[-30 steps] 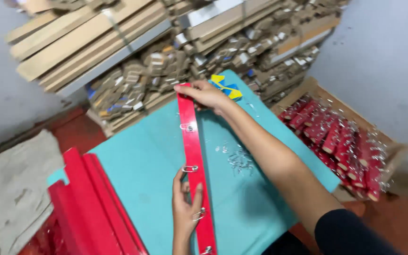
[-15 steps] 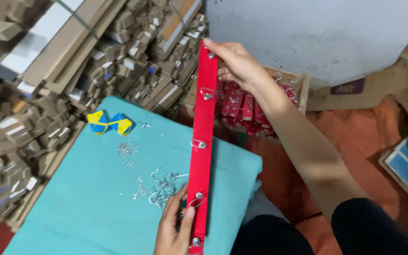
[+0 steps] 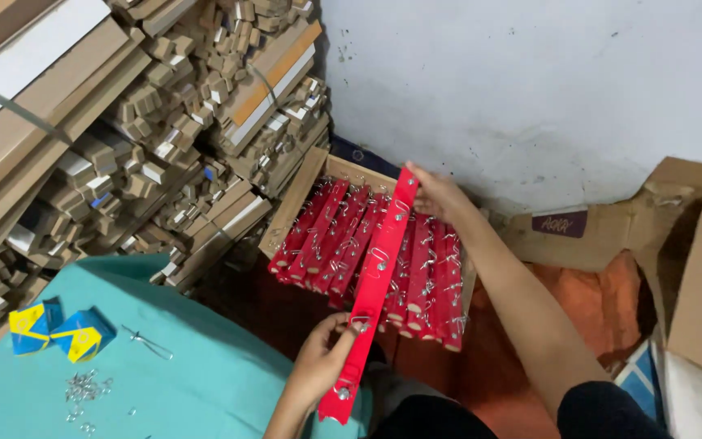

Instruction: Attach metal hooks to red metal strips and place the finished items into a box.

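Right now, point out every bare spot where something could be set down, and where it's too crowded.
The teal table top is bare between the blue-and-yellow packets, the scattered metal clips and the left hand. The orange floor is bare between the right forearm and the cardboard pieces. Crowded: the wooden tray filled with red strips, under the held red strip and right hand.

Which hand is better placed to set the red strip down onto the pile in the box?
Probably the right hand: it grips the red strip's far end directly over the wooden box of strips, while the left hand holds the near end outside it.
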